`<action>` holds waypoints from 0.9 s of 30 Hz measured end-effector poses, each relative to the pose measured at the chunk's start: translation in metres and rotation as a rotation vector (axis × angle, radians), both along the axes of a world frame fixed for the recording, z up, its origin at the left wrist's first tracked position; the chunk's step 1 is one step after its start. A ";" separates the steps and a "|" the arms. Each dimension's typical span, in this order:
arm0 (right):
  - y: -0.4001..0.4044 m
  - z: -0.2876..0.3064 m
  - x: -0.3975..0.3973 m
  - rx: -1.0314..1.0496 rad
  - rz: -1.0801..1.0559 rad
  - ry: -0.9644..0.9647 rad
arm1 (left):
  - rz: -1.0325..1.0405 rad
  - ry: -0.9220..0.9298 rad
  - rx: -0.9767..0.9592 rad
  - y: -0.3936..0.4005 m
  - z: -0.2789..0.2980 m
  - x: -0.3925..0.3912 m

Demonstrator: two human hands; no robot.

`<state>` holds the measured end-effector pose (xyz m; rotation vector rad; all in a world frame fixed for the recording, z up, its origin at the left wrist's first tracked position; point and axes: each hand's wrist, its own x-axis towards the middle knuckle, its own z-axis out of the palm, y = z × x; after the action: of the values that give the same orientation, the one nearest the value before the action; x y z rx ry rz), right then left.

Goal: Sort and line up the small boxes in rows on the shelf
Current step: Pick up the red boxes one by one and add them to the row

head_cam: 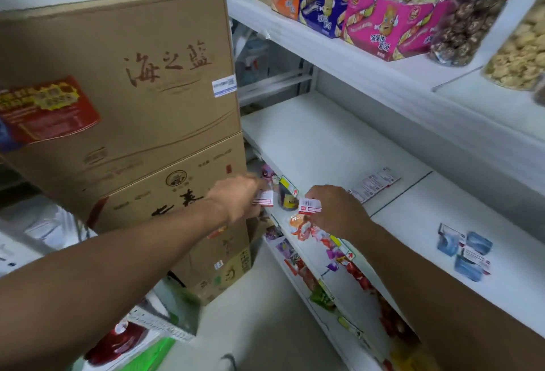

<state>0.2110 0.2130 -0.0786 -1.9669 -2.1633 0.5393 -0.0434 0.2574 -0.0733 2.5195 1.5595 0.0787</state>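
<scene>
Both forearms reach to the white shelf [324,134] front edge: left hand [236,198] and right hand [333,208] each pinch a small red-and-white box [263,199], [309,205]. Best set them down squarely beside the flat packets [373,183] further in, edges flush, labels forward

Head view, person's body only: two forearms visible, entering from lower left and lower right; both bare from the frame edge to the wrist; no sleeve edge in view; left hand [236,196] bare, no glove, wrist bare with no watch or band visible; right hand [333,208] likewise bare, wrist likewise bare; fingers of both partly blurred, so rings and nails cannot be judged; upper arms, torso and clothing lie outside the frame.
</scene>
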 end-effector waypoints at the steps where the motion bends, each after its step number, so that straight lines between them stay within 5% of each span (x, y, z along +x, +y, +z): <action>1: 0.000 -0.002 0.002 -0.011 -0.033 0.005 | -0.037 -0.014 -0.007 0.008 0.000 0.004; 13: -0.029 -0.028 0.024 -0.187 -0.404 -0.025 | -0.428 -0.157 -0.110 0.078 -0.043 0.085; 27: -0.048 -0.061 0.102 -0.122 -0.588 0.074 | -0.558 -0.116 -0.162 0.101 -0.062 0.178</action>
<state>0.3126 0.1654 -0.1394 -2.4485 -1.4242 0.6307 0.1346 0.3586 -0.1350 2.6574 0.7459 0.0206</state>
